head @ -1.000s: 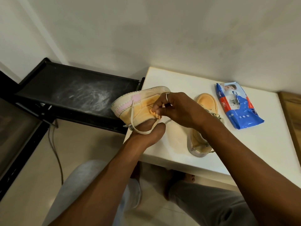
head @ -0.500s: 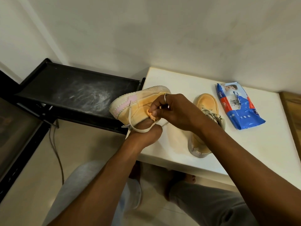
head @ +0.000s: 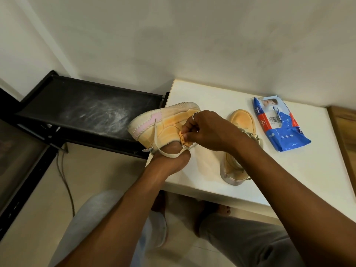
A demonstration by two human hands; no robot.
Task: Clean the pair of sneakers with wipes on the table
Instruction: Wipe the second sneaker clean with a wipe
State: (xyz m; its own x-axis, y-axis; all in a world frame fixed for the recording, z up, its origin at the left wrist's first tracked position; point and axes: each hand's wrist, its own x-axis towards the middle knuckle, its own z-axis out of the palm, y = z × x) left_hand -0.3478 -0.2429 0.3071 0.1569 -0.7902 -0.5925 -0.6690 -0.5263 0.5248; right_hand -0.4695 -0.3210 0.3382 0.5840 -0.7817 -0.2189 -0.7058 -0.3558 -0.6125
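- Left hand is pushed inside the held sneaker, mid-frame over the table's left edge; fingers are hidden, so the grip cannot be told.
- Crumpled wipe is pinched by the right hand against that sneaker's side.
- Second sneaker is set on the table, right of centre.
- Wipes pack is laid flat, upper right.

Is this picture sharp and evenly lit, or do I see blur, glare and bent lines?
Head view: soft, even light, with a faint shadow on the table under the right hand; small glare spots on the glossy wipes pack. Head view, again: the held sneaker is fairly sharp, the knees at the bottom are smeared, and the wall corner at left leans, likely a wide-angle effect.
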